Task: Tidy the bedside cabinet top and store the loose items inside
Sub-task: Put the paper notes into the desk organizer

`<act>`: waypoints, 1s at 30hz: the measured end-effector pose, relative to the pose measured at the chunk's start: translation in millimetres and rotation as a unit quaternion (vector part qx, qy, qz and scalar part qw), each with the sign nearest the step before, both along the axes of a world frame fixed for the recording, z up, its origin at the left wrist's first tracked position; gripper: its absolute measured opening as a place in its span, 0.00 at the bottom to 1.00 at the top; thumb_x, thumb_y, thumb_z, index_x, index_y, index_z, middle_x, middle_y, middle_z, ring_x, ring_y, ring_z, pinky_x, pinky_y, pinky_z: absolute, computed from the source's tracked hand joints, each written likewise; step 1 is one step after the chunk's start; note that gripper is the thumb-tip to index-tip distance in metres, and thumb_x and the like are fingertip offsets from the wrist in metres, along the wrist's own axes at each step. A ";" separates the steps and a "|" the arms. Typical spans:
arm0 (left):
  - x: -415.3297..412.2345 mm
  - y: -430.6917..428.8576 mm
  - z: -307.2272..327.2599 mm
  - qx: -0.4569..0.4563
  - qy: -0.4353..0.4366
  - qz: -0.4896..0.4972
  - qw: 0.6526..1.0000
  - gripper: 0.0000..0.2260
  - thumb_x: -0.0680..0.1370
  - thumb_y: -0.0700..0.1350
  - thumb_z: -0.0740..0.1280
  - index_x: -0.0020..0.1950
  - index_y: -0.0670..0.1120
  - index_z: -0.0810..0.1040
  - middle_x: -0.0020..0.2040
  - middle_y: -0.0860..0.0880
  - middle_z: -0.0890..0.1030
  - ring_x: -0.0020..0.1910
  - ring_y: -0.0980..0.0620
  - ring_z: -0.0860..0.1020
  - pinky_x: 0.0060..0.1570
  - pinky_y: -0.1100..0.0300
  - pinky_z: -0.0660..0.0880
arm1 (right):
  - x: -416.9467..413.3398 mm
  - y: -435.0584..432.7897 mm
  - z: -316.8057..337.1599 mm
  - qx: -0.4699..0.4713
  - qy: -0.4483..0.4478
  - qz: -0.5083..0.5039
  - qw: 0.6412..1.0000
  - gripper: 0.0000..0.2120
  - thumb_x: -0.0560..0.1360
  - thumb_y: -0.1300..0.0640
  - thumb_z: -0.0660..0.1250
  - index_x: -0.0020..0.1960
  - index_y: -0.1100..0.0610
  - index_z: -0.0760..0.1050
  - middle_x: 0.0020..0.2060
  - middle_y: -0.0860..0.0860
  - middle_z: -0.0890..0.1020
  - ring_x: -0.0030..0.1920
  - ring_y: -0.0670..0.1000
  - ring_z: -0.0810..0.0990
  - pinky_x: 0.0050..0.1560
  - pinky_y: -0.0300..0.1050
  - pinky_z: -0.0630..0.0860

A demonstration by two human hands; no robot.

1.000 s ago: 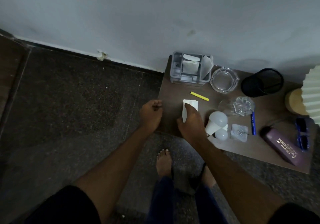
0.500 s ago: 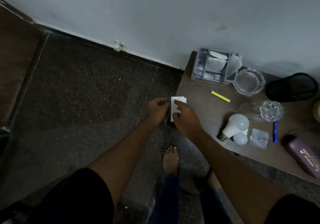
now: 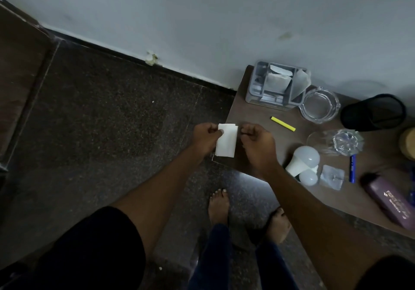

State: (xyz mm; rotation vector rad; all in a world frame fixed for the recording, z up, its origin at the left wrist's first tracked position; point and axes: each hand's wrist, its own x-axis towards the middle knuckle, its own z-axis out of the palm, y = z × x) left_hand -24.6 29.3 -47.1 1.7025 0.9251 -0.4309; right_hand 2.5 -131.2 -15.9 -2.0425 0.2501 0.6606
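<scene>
i am pinching the small white folded paper slip (image 3: 226, 141) between my left hand (image 3: 205, 137) and right hand (image 3: 258, 142), just off the brown wooden cabinet top (image 3: 253, 114); next i am probably storing it inside.

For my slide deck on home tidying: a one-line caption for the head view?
Both hands, left and right, hold a white paper at the cluttered bedside cabinet top.

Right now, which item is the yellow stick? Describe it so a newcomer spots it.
Start at the brown cabinet top against the wall. Below the grey plastic organiser at its back corner, left of the round glass ashtray, lies the yellow stick. It is the only bright yellow thing, thin and flat.
</scene>
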 end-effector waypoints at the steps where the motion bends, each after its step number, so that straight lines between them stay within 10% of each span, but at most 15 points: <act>1: -0.8 0.3 2.5 -0.015 -0.004 -0.007 1.000 0.01 0.79 0.41 0.70 0.49 0.46 0.81 0.46 0.47 0.83 0.46 0.49 0.82 0.37 0.59 0.79 | 1.6 -1.1 1.3 -0.008 0.008 0.000 1.000 0.12 0.77 0.63 0.68 0.60 0.59 0.81 0.53 0.53 0.85 0.55 0.54 0.82 0.62 0.57 0.78; 6: 1.2 -2.2 20.7 -0.046 -0.030 -0.059 0.997 0.01 0.80 0.41 0.69 0.50 0.46 0.80 0.44 0.51 0.83 0.42 0.57 0.82 0.32 0.67 0.78 | 8.9 -9.7 9.5 0.043 0.070 -0.021 0.996 0.12 0.79 0.62 0.66 0.61 0.59 0.81 0.54 0.55 0.85 0.54 0.54 0.83 0.59 0.53 0.80; 9: 7.7 -5.0 34.4 -0.041 -0.058 -0.074 0.995 0.03 0.79 0.39 0.70 0.52 0.43 0.80 0.42 0.51 0.83 0.36 0.63 0.82 0.30 0.70 0.77 | 10.9 -14.1 19.6 0.091 0.088 -0.010 0.992 0.05 0.78 0.65 0.68 0.51 0.58 0.82 0.44 0.51 0.85 0.40 0.41 0.82 0.43 0.38 0.80; 13: 17.0 -7.7 52.2 -0.029 -0.076 -0.116 0.990 0.06 0.79 0.40 0.70 0.55 0.40 0.81 0.48 0.47 0.84 0.41 0.59 0.82 0.36 0.67 0.80 | 14.1 -20.0 27.9 0.088 0.047 0.002 0.995 0.10 0.75 0.62 0.74 0.37 0.58 0.76 0.38 0.57 0.83 0.39 0.47 0.80 0.43 0.42 0.78; 17: 20.8 -20.7 67.5 0.025 -0.095 -0.059 0.993 0.09 0.78 0.37 0.69 0.58 0.39 0.81 0.55 0.42 0.84 0.53 0.47 0.83 0.53 0.50 0.82 | 17.7 -23.1 36.4 0.093 0.031 -0.026 0.995 0.10 0.76 0.60 0.74 0.40 0.64 0.78 0.42 0.61 0.85 0.42 0.49 0.82 0.45 0.49 0.80; 22: 11.8 -47.8 81.5 0.048 -0.145 0.041 0.987 0.07 0.78 0.37 0.69 0.54 0.43 0.84 0.51 0.46 0.86 0.51 0.49 0.84 0.55 0.51 0.82 | 20.1 -23.4 50.2 0.107 -0.009 -0.065 0.992 0.14 0.76 0.60 0.73 0.43 0.72 0.77 0.44 0.66 0.83 0.50 0.64 0.83 0.55 0.63 0.79; 30: 13.0 -71.7 92.5 0.003 -0.210 0.070 0.975 0.14 0.79 0.36 0.69 0.64 0.42 0.82 0.57 0.49 0.86 0.56 0.58 0.83 0.58 0.65 0.79 | 22.4 -25.4 74.9 0.164 -0.039 -0.053 0.984 0.04 0.76 0.59 0.73 0.50 0.59 0.84 0.42 0.53 0.87 0.45 0.54 0.86 0.49 0.48 0.82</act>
